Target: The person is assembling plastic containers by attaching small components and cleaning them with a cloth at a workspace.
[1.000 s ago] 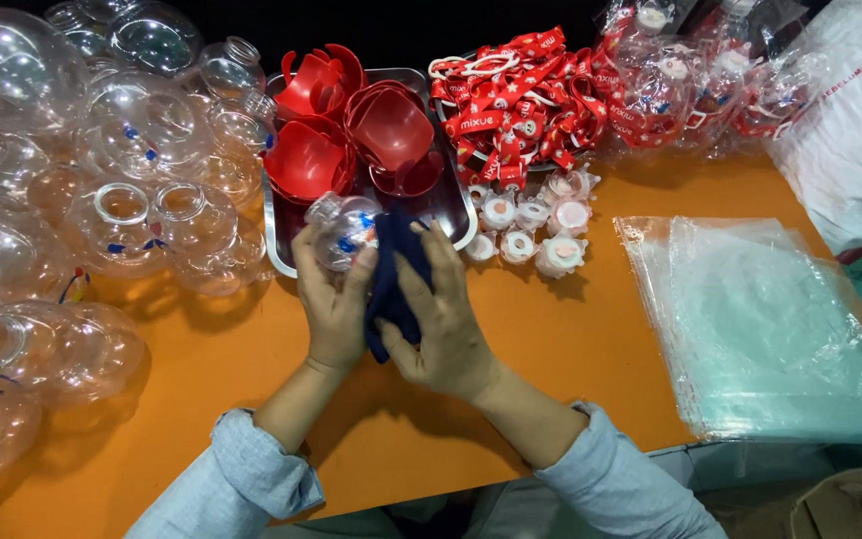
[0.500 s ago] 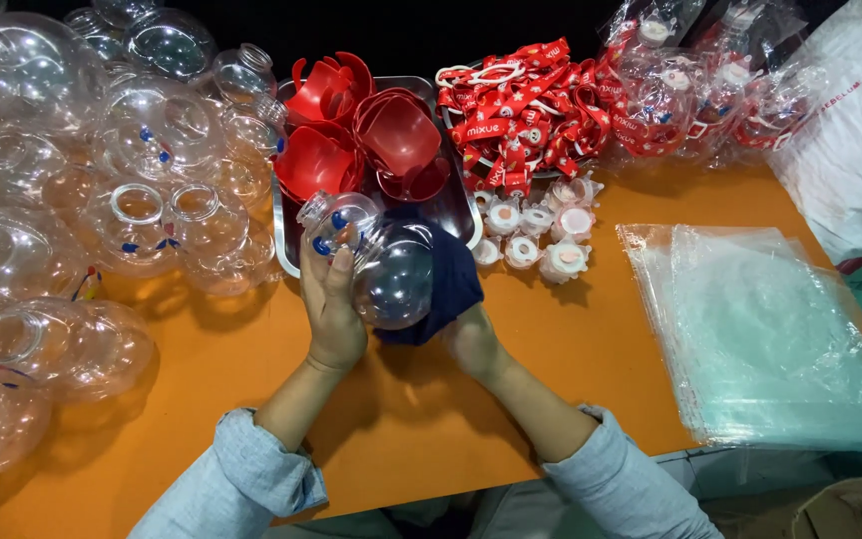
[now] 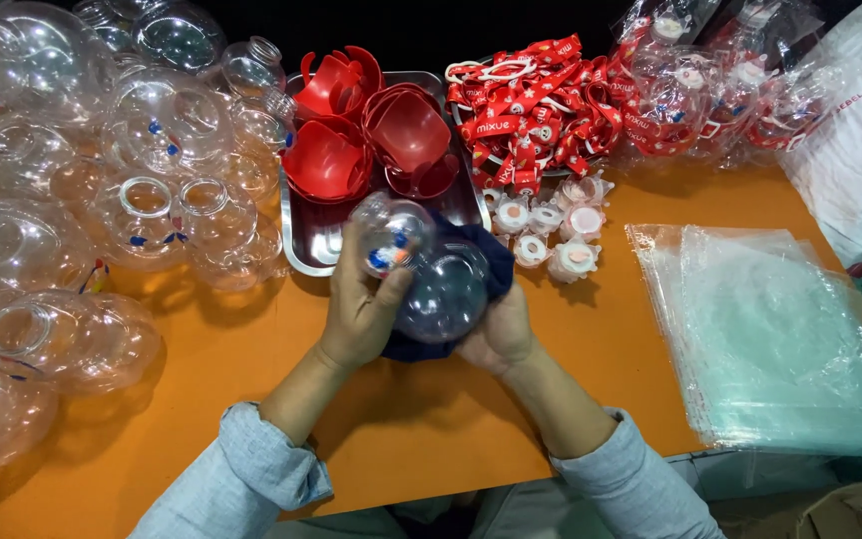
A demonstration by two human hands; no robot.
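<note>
Up close, the clear plastic bottle (image 3: 421,269) is shaped like two joined bubbles: a smaller sphere at the upper left, with blue and orange marks printed on it, and a larger, plain sphere below and to the right. It is held just above the orange worktop (image 3: 251,399), in front of the near edge of the metal tray (image 3: 296,240). The left hand (image 3: 361,309) wraps the smaller sphere, its fingers (image 3: 351,250) curled tight against the plastic and the thumb pressed on the near side. The right hand (image 3: 496,334) sits under the larger sphere with a dark blue cloth (image 3: 481,269) bunched between palm and bottle; its fingers are closed on the cloth, though most of them are hidden behind it.

On the tray lie red plastic bowl-shaped pieces (image 3: 371,140), stacked loosely. To the left the worktop is crowded with more clear bubble bottles (image 3: 102,210), lying on their sides and touching one another. Just right of the tray stand small white caps (image 3: 551,235) in a cluster, and behind them a heap of red lanyards (image 3: 541,110). A stack of clear plastic bags (image 3: 780,339) lies flat on the right side. Beyond the worktop the background is dark.
</note>
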